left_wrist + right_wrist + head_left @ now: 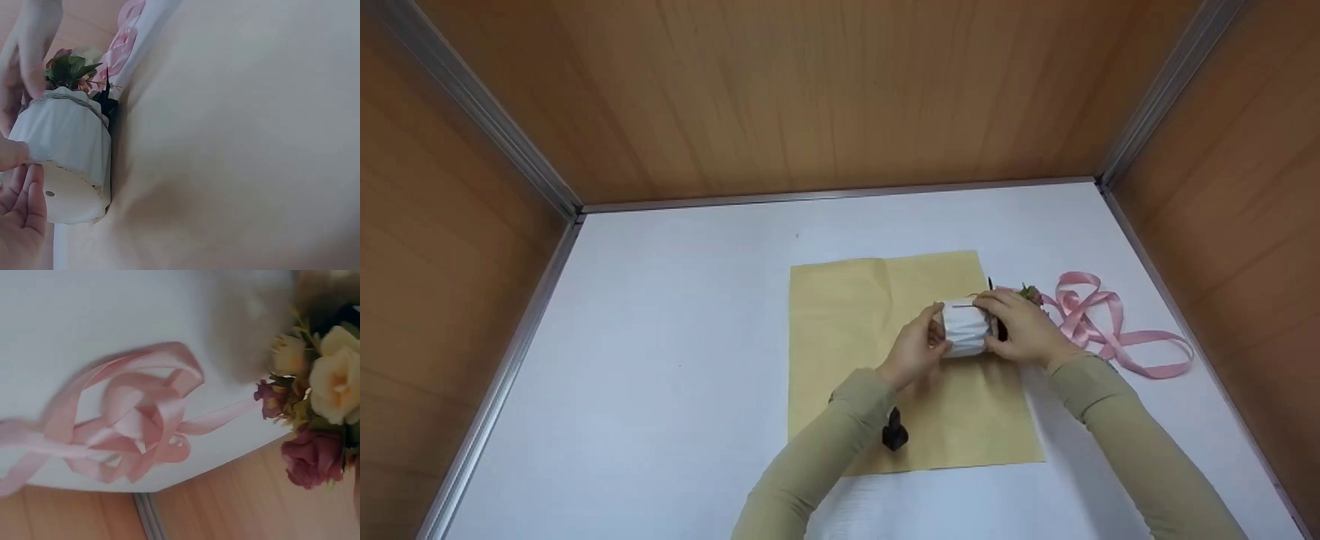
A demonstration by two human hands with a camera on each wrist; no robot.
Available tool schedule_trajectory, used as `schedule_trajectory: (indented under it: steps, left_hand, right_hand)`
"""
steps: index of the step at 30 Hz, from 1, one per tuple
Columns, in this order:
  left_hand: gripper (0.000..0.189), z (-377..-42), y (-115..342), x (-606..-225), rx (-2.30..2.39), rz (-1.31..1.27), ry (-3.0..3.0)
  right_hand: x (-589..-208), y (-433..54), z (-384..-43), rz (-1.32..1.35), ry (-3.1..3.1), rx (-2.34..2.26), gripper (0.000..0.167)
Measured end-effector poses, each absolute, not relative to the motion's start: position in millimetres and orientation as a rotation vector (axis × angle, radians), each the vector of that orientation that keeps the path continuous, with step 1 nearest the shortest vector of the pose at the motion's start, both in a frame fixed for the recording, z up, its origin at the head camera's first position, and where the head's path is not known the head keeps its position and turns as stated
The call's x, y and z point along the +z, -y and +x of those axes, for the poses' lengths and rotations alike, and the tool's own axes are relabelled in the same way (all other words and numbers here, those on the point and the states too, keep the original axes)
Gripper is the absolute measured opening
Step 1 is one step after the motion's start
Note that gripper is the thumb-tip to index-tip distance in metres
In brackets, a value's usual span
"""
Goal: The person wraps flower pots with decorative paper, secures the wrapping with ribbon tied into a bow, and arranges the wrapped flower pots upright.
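Note:
A white pleated flower pot point(964, 330) lies tipped on its side, low over a sheet of brown paper point(840, 315). My left hand point(915, 349) grips it at the base end, thumb on the side and fingers at the bottom edge. In the left wrist view a small hole shows in the pot's base point(73, 194), and twine point(67, 97) runs round its rim. My right hand point(1024, 326) holds the pot at the rim end. Artificial flowers point(337, 379), cream and dusky red with green leaves, stick out of the pot toward the right.
Loops of pink ribbon point(1155, 371) lie on the white table to the right, with one strand reaching the flowers. A small black object point(895, 433) sits on the paper beside my left forearm. Wooden panels point(840, 97) enclose the table at the back and sides.

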State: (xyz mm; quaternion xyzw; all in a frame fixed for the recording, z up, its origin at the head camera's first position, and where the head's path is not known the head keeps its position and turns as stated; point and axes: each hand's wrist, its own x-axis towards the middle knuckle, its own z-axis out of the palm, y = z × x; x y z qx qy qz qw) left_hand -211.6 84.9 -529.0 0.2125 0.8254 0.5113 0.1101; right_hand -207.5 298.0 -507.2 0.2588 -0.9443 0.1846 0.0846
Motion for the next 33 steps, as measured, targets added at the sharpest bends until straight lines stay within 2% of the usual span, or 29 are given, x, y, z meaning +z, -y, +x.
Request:
schedule_trajectory:
  steps: [3, 6, 16, 25, 33]
  left_hand:
    - [0.062, -211, -85, -530, 1.516, 0.606, -2.416]
    - [0.063, -212, -86, -530, 1.525, 0.612, -2.414]
    - [0.063, -209, -83, -532, 1.570, 0.632, -2.388]
    - [0.061, -213, -75, -525, 1.443, 0.672, -2.412]
    - [0.049, -222, -54, -520, 1.406, 0.558, -2.431]
  right_hand:
    - [-508, -287, -210, 0.648, 2.760, 0.678, 0.031]
    - [-511, -273, -213, 0.525, 2.764, 0.768, 0.024]
    - [-521, -247, -221, 0.261, 2.844, 0.852, 0.034]
    - [-527, -245, -224, 0.293, 2.739, 0.711, 0.029]
    - [-528, -243, -226, 0.274, 2.746, 0.678, 0.028]
